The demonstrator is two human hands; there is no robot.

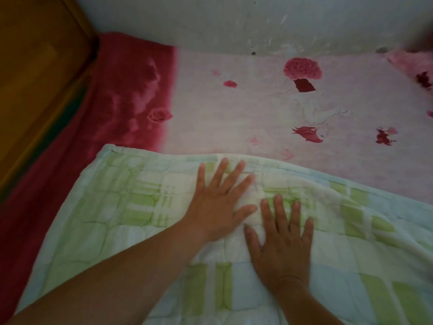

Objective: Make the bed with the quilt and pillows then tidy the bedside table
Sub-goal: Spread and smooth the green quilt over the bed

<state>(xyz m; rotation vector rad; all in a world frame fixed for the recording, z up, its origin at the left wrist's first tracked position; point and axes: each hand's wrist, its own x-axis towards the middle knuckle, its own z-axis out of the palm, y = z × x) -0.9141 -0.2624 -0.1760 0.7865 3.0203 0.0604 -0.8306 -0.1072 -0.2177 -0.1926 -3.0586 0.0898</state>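
Both hands lie flat, palms down, on the quilt point(140, 219), which is checked in pale green, white and light blue and covers the near part of the bed. The left hand point(218, 207) reaches in from the lower left on a long bare forearm, its fingers spread wide and pointing toward the far edge of the quilt. The right hand point(281, 242) comes up from the bottom edge of the view, just beside the left and a little nearer the camera, fingers also spread and gripping nothing; its thumb lies close to the left hand's thumb. Between and under the two hands the quilt is slightly bunched into soft folds. The quilt's far edge runs across the middle of the view, with one corner toward the left. Beyond it lies the bare sheet point(257, 102), pale pink with red roses and a dark red band at its left end. A wooden headboard point(35, 78) stands at the left, and a pale wall point(210, 19) runs along the far side of the bed. At the far right a pink flowered pillow point(412, 66) shows partly.
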